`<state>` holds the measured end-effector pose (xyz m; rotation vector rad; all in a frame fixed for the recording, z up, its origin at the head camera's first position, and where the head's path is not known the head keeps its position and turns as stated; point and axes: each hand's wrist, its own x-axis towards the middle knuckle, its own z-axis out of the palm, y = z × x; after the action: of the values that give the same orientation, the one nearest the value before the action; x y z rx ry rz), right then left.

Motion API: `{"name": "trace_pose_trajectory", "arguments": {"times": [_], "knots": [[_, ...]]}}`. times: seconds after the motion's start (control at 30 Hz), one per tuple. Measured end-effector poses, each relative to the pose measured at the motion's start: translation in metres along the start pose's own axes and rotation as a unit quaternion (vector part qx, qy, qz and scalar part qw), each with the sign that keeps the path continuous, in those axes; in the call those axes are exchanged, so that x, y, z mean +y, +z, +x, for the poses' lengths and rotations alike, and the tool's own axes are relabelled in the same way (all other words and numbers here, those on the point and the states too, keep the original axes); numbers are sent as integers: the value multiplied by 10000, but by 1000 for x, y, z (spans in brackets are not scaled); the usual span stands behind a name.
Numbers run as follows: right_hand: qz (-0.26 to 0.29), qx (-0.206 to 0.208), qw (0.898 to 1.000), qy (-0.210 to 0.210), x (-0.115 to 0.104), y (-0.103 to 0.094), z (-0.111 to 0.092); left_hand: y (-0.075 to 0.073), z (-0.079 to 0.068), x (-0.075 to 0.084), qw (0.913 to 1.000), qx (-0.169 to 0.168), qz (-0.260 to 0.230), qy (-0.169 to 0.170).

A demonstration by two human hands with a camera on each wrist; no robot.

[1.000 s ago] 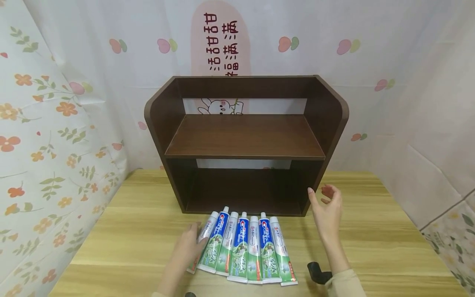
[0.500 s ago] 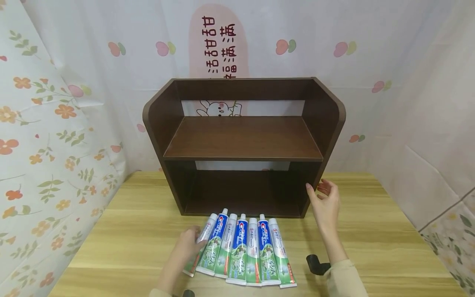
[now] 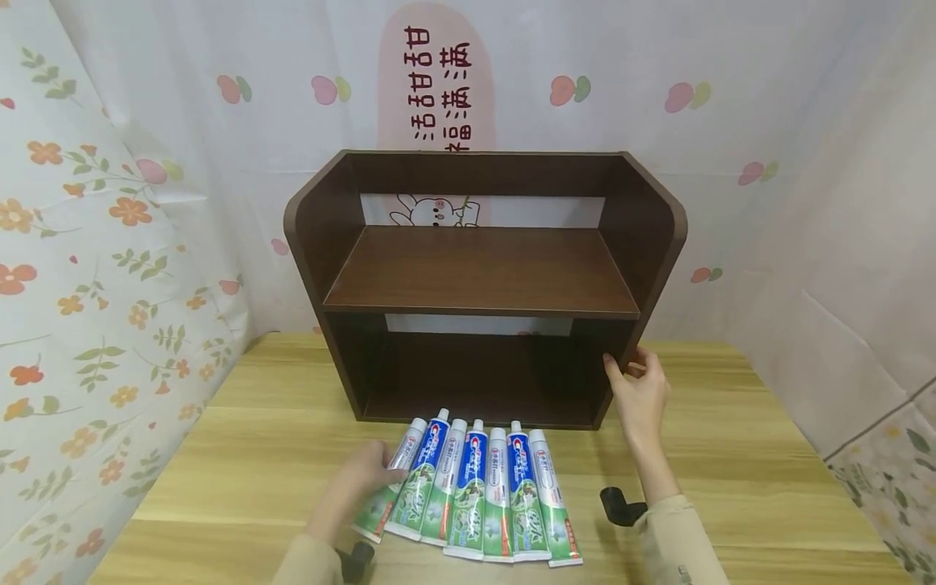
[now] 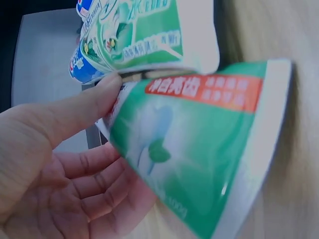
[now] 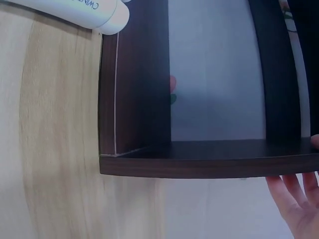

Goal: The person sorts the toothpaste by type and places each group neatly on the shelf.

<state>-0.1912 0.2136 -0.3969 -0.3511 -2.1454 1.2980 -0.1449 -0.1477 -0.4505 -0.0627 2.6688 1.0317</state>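
A row of several toothpaste tubes (image 3: 468,496) lies fanned out on the table, caps toward a dark brown two-tier shelf (image 3: 483,312). My left hand (image 3: 361,479) pinches the leftmost toothpaste tube (image 3: 375,513), white and green with a red strip. In the left wrist view the thumb lies over this tube (image 4: 174,139), and its crimped end tilts up beside its neighbour. At the lower right of the shelf, my right hand (image 3: 642,398) grips the side panel, thumb inside and fingers outside. The right wrist view shows those fingers (image 5: 291,191) against the panel's outer face.
The wooden table (image 3: 241,463) extends to both sides of the tubes. Behind the shelf hangs a patterned white curtain (image 3: 526,106), and a floral one (image 3: 117,325) stands at the left. Black wrist mounts (image 3: 621,508) sit by the sleeves.
The leftmost tube has shifted slightly left and apart from the others with my left hand. My right hand has moved in from beside the shelf and now grips its side panel.
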Motion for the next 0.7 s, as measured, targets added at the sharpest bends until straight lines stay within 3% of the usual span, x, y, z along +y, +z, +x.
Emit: {"name": "trace_pose_trajectory", "arguments": {"times": [0.23, 0.47, 0.7], "knots": [[-454, -293, 9985, -114, -5, -6, 5, -5, 3, 2, 9994, -265, 202, 105], [-1154, -1355, 9837, -266, -15, -20, 18, -8, 9, 3, 9983, -349, 415, 204], [-1058, -2279, 9679, 96, -22, -29, 30, -20, 14, 2, 9882, -1208, 902, 273]]}}
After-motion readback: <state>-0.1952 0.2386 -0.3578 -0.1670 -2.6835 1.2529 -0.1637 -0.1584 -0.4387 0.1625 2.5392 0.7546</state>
